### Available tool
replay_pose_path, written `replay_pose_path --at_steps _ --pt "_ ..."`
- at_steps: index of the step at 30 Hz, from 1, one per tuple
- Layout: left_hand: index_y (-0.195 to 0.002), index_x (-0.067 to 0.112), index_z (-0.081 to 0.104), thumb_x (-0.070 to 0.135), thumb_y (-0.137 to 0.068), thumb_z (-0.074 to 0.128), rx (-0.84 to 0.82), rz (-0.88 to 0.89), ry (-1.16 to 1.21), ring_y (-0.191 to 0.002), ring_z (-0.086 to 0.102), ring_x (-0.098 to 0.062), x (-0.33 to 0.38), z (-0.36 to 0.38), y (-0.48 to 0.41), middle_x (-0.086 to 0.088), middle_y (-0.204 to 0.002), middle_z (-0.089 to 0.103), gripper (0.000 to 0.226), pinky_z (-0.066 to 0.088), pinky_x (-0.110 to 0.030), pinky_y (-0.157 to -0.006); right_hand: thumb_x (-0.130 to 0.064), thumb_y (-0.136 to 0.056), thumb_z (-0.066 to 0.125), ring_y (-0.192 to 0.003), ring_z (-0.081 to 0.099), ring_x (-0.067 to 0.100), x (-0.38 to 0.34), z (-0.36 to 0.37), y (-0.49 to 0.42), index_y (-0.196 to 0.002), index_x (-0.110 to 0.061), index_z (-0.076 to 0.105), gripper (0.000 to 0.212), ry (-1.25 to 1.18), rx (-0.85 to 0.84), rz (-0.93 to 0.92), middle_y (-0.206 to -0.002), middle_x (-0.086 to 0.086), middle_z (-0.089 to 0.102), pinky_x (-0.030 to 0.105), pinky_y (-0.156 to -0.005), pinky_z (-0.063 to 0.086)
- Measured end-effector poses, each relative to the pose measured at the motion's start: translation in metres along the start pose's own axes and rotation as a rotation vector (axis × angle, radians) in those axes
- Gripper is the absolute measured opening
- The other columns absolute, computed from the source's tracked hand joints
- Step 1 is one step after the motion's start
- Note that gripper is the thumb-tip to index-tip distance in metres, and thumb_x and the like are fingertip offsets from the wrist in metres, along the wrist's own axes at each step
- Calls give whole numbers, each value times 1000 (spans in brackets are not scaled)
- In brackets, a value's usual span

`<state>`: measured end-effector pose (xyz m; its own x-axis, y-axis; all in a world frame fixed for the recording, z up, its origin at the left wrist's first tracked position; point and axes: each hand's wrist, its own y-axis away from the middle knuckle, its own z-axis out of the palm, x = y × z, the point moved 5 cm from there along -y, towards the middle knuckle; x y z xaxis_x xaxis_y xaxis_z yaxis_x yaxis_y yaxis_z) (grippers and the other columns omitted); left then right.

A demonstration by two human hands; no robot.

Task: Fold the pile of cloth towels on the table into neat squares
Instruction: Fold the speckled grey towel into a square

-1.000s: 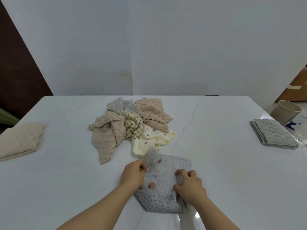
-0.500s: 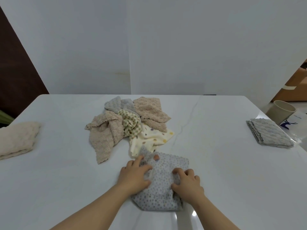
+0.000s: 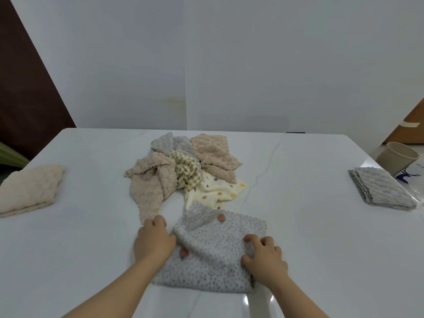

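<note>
Your left hand [image 3: 154, 243] grips the raised left fold of the grey dotted fleece towel [image 3: 218, 255] with curled fingers [image 3: 159, 221]; your right hand [image 3: 263, 260] pinches its right edge against the white tabletop [image 3: 325, 237].

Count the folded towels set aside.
2: a cream fluffy folded towel at the left edge, a grey textured folded towel at the right edge; its layers may hide more.

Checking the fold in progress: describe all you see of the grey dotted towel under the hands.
The grey nubbly cloth towel with small coloured dots lies on the white table, part-folded, its upper layer rumpled. Two round orange knobs show on it. The left hand lies at its left edge, grip unclear; the right hand pinches its right edge. Its far corner meets the cream spotted towel.
</note>
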<state>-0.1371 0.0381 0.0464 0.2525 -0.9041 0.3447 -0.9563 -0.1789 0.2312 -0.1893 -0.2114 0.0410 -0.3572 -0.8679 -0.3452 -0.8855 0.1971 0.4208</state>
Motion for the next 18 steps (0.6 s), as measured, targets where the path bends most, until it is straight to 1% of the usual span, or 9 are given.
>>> replay_pose_path --at_steps 2,3,4,6,8,10,15,17,18 --pt "-123 19 49 17 -87 45 138 235 -3 -115 45 -24 19 -4 7 -5 -126 48 37 40 -32 -90 -32 -86 45 -114 36 22 -2 -2 1 -130 -37 33 45 29 40 -19 -132 0 31 35 -91 42" --pt "-126 19 51 14 -85 41 150 388 20 -119 44 -25 32 -2 11 -4 -128 49 42 39 -33 -94 -29 -86 45 -118 34 22 -5 -5 3 -132 -36 33 48 68 87 -45 -138 -1 28 35 -92 41" --pt "-128 19 51 13 -83 38 115 530 13 -124 43 -26 44 3 14 -4 -133 48 47 38 -35 -98 -26 -86 44 -124 32 22 -8 -6 4 -134 -34 31 50 117 135 -90 -145 -3 23 35 -94 39" --pt "-140 21 37 16 -89 35 -44 668 -110 -138 28 -22 59 18 16 -2 -148 31 51 29 -36 -108 -23 -88 42 -133 25 21 -13 -4 7 -137 -33 28 52 193 159 -205 -152 -10 15 36 -99 34" --pt "-147 27 17 27 -96 34 -231 629 -284 -144 10 -18 61 32 12 4 -157 8 53 18 -36 -114 -23 -90 39 -135 23 16 -13 0 6 -137 -35 31 48 210 116 -253 -150 -16 21 36 -100 30" --pt "-147 32 11 38 -97 33 -301 574 -400 -144 4 -21 61 38 9 5 -158 0 56 17 -39 -114 -25 -91 37 -135 23 11 -8 -2 5 -134 -37 35 45 187 109 -231 -146 -20 25 34 -100 29" --pt "-148 34 1 50 -94 31 -342 421 -426 -145 0 -26 56 36 2 1 -158 -7 63 15 -43 -115 -26 -92 37 -133 27 13 -5 -9 -3 -133 -33 38 41 137 84 -216 -144 -14 29 36 -102 30" --pt "-148 33 7 47 -93 36 -317 438 -378 -144 5 -26 58 33 3 -1 -158 0 63 18 -41 -114 -29 -94 38 -131 30 13 -6 -12 -3 -131 -32 42 38 87 144 -229 -141 -13 35 32 -102 29" --pt "-146 31 15 43 -93 39 -253 472 -344 -142 13 -25 60 29 5 -2 -155 10 60 22 -38 -111 -30 -93 40 -128 34 13 -7 -13 -2 -128 -31 46 35 66 189 -252 -137 -12 40 29 -100 29"
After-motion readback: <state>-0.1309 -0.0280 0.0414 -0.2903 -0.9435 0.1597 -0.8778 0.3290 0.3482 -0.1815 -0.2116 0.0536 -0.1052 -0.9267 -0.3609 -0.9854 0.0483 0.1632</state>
